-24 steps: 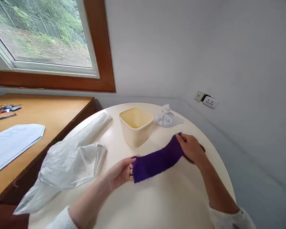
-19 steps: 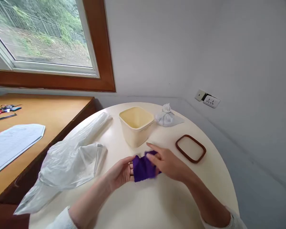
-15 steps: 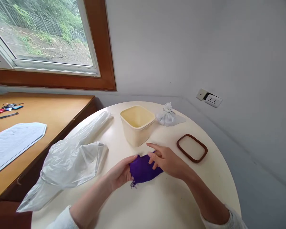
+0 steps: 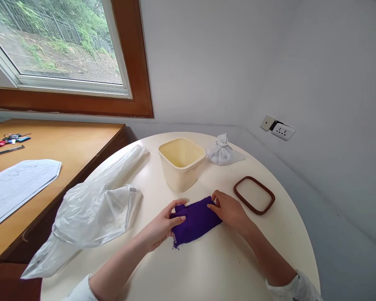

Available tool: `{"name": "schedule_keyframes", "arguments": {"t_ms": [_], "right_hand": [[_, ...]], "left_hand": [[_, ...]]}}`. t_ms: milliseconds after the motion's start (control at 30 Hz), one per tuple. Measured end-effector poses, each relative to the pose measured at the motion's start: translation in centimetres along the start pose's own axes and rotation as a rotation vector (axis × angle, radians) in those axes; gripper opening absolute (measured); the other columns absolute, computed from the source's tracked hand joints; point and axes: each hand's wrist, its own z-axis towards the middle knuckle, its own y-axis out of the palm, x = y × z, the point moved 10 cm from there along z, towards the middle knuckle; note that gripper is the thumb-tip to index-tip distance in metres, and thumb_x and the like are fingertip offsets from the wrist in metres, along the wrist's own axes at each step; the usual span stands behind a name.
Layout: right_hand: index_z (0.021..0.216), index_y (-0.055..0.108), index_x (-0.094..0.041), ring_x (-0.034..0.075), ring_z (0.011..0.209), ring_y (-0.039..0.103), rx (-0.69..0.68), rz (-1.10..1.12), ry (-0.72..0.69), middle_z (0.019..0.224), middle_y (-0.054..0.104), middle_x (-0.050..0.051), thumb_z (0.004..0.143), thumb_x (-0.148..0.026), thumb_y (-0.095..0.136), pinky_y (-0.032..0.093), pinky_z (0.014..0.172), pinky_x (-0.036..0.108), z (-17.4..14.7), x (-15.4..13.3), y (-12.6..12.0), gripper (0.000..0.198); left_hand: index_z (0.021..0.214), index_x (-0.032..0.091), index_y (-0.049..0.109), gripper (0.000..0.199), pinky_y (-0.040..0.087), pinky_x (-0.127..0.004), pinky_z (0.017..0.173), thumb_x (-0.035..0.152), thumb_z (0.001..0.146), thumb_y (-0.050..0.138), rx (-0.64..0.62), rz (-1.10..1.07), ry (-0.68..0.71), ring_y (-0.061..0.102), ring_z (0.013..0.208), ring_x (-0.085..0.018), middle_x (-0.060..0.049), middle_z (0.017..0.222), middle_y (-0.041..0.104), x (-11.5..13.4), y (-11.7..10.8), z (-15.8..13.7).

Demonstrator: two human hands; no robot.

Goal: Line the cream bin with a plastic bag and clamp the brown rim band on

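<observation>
A folded piece of purple cloth (image 4: 196, 221) with frayed edges is held low over the table, between both hands. My left hand (image 4: 163, 225) grips its left end, thumb on top and fingers behind and beneath. At the upper right corner my right hand (image 4: 228, 209) pinches the cloth between thumb and fingers. Just beyond the hands stands a cream plastic tub (image 4: 181, 169), open at the top. A brown rounded rectangular ring (image 4: 259, 212) lies flat on the table to the right of my right hand.
On the round white table (image 4: 188, 276), a crumpled clear plastic bag (image 4: 87, 213) spreads on the left. A tied whitish bag (image 4: 223, 154) sits behind the tub to the right. A wooden desk (image 4: 78, 142) with papers (image 4: 21, 184) adjoins on the left; walls stand behind and right.
My right hand has moved right and down from above the cloth and now pinches its right corner. The cloth is spread wider, and my left thumb has come over its top.
</observation>
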Motion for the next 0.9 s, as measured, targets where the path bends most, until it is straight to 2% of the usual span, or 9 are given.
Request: {"name": "schedule_keyframes", "arguments": {"t_ms": [100,200,267,367,433,533,633,767,900], "right_hand": [[0.075,0.049,-0.021,0.012,0.061,0.047,0.075,0.104,-0.084,0.070,0.053,-0.002,0.081,-0.029,0.048,0.033,0.055,0.024,-0.6,-1.9,-0.9,0.010],[0.072,0.046,-0.021,0.011,0.060,0.045,0.065,0.282,-0.266,0.065,0.047,-0.003,0.083,-0.029,0.047,0.036,0.057,0.023,-2.4,-5.7,-0.7,0.014],[0.073,0.045,-0.021,0.011,0.061,0.044,0.042,0.338,-0.332,0.066,0.046,-0.004,0.081,-0.033,0.051,0.037,0.059,0.023,-3.7,-7.8,0.0,0.016],[0.076,0.043,-0.022,0.012,0.066,0.046,0.034,0.321,-0.346,0.072,0.050,-0.003,0.073,-0.037,0.061,0.036,0.059,0.023,-4.8,-9.5,1.6,0.025],[0.076,0.042,-0.022,0.013,0.068,0.047,0.048,0.283,-0.329,0.074,0.052,-0.002,0.070,-0.036,0.063,0.035,0.058,0.024,-5.0,-9.7,2.4,0.027],[0.074,0.041,-0.021,0.013,0.066,0.047,0.079,0.248,-0.299,0.072,0.052,-0.003,0.075,-0.030,0.058,0.033,0.057,0.024,-4.9,-9.3,2.9,0.019],[0.074,0.044,-0.021,0.012,0.063,0.046,0.084,0.297,-0.291,0.069,0.050,-0.003,0.079,-0.027,0.052,0.033,0.056,0.023,-4.7,-9.1,2.7,0.011],[0.081,0.051,-0.021,0.010,0.060,0.048,0.057,0.422,-0.279,0.066,0.052,-0.003,0.084,-0.034,0.047,0.037,0.056,0.022,-4.0,-8.3,1.6,0.014],[0.079,0.051,-0.020,0.016,0.072,0.053,0.197,0.133,-0.072,0.076,0.057,0.002,0.084,-0.034,0.045,0.038,0.062,0.027,-2.7,-4.0,-0.8,0.017]], "left_hand": [[0.108,0.020,0.054,0.032,0.044,-0.016,0.048,0.023,0.077,0.062,0.030,-0.041,0.006,0.049,0.058,-0.005,-0.001,0.094,0.052,-0.3,-0.4,0.4],[0.106,0.015,0.057,0.030,0.044,-0.019,0.050,0.027,0.078,0.061,-0.001,-0.153,0.009,0.050,0.058,-0.007,-0.003,0.087,0.055,-0.4,-0.1,0.7],[0.107,0.012,0.057,0.032,0.044,-0.021,0.054,0.032,0.082,0.055,-0.087,-0.284,0.003,0.054,0.064,-0.011,-0.006,0.086,0.057,0.0,0.7,0.5],[0.111,0.009,0.057,0.043,0.043,-0.024,0.058,0.042,0.087,0.043,-0.298,-0.460,-0.015,0.055,0.068,-0.014,-0.009,0.084,0.059,0.9,2.9,-0.4],[0.114,0.009,0.056,0.048,0.042,-0.025,0.060,0.045,0.089,0.038,-0.401,-0.520,-0.016,0.054,0.067,-0.014,-0.008,0.081,0.059,1.4,4.0,-1.1],[0.114,0.009,0.057,0.047,0.042,-0.025,0.066,0.043,0.090,0.036,-0.462,-0.582,0.001,0.054,0.070,-0.013,-0.007,0.083,0.059,1.9,4.7,-1.5],[0.113,0.010,0.059,0.042,0.042,-0.025,0.070,0.040,0.089,0.042,-0.438,-0.562,0.035,0.055,0.075,-0.013,-0.009,0.089,0.061,1.7,4.6,-1.3],[0.114,0.012,0.059,0.034,0.045,-0.023,0.071,0.020,0.081,0.059,-0.278,-0.393,0.130,0.059,0.078,-0.013,-0.010,0.093,0.065,1.3,3.1,-0.5],[0.110,0.011,0.062,0.035,0.049,-0.027,0.078,0.014,0.076,0.063,-0.140,-0.325,0.128,0.063,0.081,-0.016,-0.010,0.093,0.067,0.6,1.7,0.3]]}}
